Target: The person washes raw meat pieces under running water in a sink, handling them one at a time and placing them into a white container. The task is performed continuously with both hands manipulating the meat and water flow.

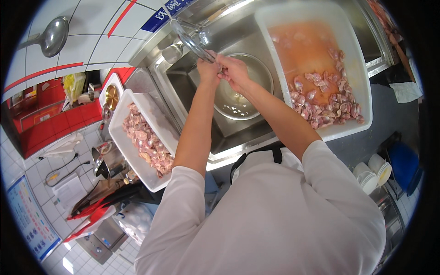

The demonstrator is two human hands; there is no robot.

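My left hand [207, 70] and my right hand [236, 71] meet at the mouth of a curved metal faucet spout [187, 39]. Their fingers overlap, and the spout's end partly covers the left one; whether anything is between them is hidden. Below, in a stainless steel sink [225, 137], sits a round metal basin [273, 84] with water in it. A white plastic tub [365, 96] to the right holds raw meat pieces [323, 110] in orange-pink liquid. Left of the sink, a second white tub [156, 115] contains more raw meat [147, 137].
A faucet handle [204, 37] stands behind the spout. On the tiled wall hangs a steel ladle [55, 37]. A metal pot [108, 156] is beyond the left tub. White plastic containers [366, 177] and a blue bin [404, 166] are at lower right.
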